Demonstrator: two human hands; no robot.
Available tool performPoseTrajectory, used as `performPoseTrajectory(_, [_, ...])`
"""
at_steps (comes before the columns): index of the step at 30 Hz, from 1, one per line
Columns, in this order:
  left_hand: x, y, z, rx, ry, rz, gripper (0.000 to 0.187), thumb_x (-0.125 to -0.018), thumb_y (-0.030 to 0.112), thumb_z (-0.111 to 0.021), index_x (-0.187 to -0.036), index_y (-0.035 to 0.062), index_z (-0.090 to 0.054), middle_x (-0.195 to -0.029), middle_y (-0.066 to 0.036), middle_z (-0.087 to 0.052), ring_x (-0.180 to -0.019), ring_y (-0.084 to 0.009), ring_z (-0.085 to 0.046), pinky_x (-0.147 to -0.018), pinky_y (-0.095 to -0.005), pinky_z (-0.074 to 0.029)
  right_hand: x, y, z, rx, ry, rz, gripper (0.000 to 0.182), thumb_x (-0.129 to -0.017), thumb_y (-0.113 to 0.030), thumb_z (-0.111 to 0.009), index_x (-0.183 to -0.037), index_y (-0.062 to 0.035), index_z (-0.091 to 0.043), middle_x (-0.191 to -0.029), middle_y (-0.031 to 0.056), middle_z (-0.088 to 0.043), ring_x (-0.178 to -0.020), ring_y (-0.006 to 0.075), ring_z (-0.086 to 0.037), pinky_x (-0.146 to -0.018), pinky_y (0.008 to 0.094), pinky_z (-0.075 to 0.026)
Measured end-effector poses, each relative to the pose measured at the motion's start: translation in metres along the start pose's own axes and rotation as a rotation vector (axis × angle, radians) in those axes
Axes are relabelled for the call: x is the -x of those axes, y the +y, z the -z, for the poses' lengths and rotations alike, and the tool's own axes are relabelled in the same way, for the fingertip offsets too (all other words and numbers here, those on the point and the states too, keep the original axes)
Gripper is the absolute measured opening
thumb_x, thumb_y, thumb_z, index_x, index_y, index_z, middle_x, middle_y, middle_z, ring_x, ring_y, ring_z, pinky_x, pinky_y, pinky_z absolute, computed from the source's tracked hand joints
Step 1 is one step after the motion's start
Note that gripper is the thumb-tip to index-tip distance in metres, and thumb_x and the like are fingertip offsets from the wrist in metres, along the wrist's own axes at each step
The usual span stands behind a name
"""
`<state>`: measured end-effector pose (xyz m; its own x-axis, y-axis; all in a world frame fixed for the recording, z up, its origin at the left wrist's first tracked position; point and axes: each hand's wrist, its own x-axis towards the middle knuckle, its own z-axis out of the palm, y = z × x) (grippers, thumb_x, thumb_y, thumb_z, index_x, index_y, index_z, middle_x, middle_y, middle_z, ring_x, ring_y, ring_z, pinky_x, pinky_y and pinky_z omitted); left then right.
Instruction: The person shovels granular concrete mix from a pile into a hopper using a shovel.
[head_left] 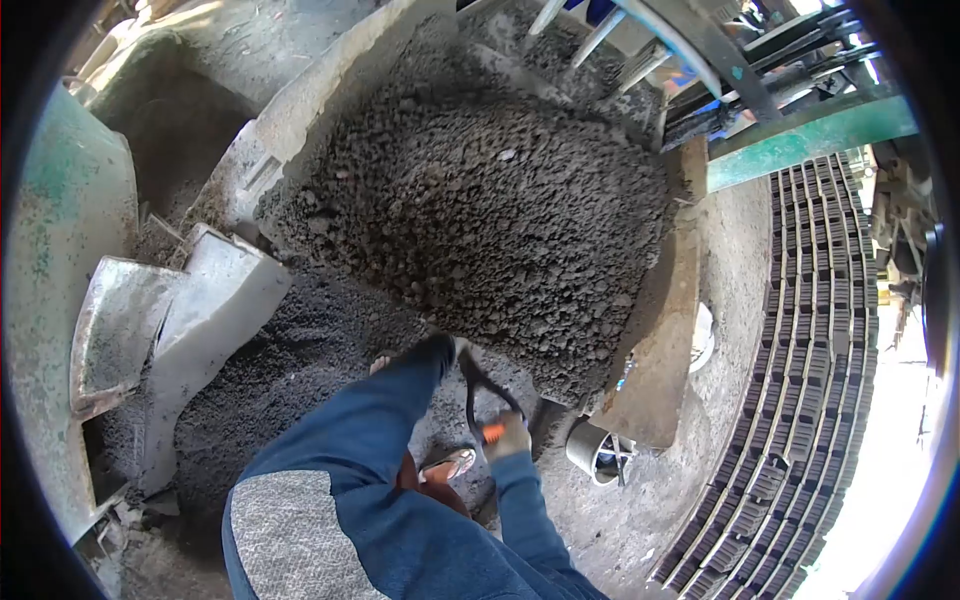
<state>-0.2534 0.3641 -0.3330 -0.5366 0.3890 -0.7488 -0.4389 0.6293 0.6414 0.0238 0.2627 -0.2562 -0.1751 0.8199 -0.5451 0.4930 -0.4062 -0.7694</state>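
My right hand (508, 438), in a pale glove below a blue sleeve, is closed on the orange grip of a black D-shaped tool handle (472, 396). The handle's upper end meets my left cuff, where only a small pale part of my left hand (461, 346) shows; its fingers are hidden. Beyond both hands lies a large heap of dark, crumbly material (500, 220) between metal walls. The tool's far end cannot be made out.
Bent metal sheets (215, 310) stand at the left. A metal side plate (655, 350) borders the heap on the right, beside a white bucket (590, 450). Dark blocks stand in long rows (815, 330) at the far right. A sandalled foot (450, 465) is below me.
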Motion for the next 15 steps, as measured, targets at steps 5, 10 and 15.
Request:
performPoseTrajectory(5, [0.111,-0.081,-0.076,0.186,-0.091,0.233,0.023,-0.081,0.01,-0.059,-0.099,-0.0047,-0.057,-0.089,-0.015,-0.065,-0.081,-0.0321,-0.066,-0.066,-0.0459,-0.051,0.098,-0.041,0.079,-0.936,0.204,-0.523,0.004,-0.089,-0.011,-0.055,-0.086,-0.0105,-0.056,-0.069,0.0041,-0.056,-0.058,0.0243,-0.057,-0.058,0.0446,-0.053])
performPoseTrajectory(10, [0.191,-0.085,-0.063,0.289,-0.16,0.478,0.024,-0.08,0.008,-0.059,-0.098,-0.003,-0.048,-0.082,-0.016,-0.06,-0.065,-0.0266,-0.062,-0.05,-0.0411,-0.048,0.134,-0.028,0.099,-0.754,0.394,-0.611,0.014,-0.092,-0.015,-0.046,-0.089,-0.0061,-0.057,-0.075,0.0097,-0.061,-0.064,0.0312,-0.06,-0.061,0.0501,-0.053])
performPoseTrajectory(15, [0.109,-0.12,-0.023,0.342,-0.126,0.431,0.047,-0.086,0.005,-0.058,-0.128,0.0016,-0.037,-0.092,-0.014,-0.057,-0.076,-0.0299,-0.062,-0.056,-0.0439,-0.051,0.097,0.035,0.061,-0.761,0.135,-0.628,0.021,-0.092,-0.021,-0.049,-0.094,-0.0019,-0.055,-0.088,0.0145,-0.066,-0.068,0.0349,-0.061,-0.068,0.056,-0.054])
